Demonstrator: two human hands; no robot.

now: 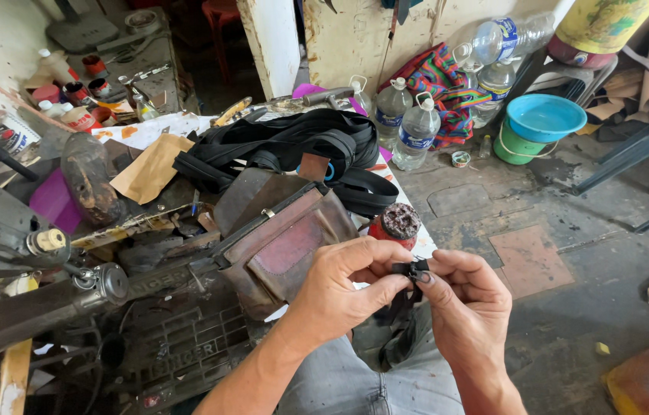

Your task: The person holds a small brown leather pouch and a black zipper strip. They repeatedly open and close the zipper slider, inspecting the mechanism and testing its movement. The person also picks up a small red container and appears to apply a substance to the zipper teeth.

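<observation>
A small black zipper slider [414, 268] is pinched between the fingertips of the left hand [344, 288] and the right hand [466, 296], both closed narrowly on it, above the lap; a black zipper tape [400, 327] is seen hanging from it over grey trousers [370, 380]. Just left of the hands, a worn brown leather bag [282, 238] with a reddish panel is laid on the cluttered bench [163, 123]. Behind the bag, a heap of black straps [294, 150] is piled. A red tin [395, 225] with a crusted dark top is stood just beyond the knuckles. Clear plastic bottles [415, 131] with blue-and-white labels are grouped on the floor by a striped cloth [440, 81]; a blue basin [545, 117] is nested on a green one [515, 146]. Small red-labelled pots [79, 92] are ranged at the bench's far left. A black sewing machine [48, 300] is placed at near left
</observation>
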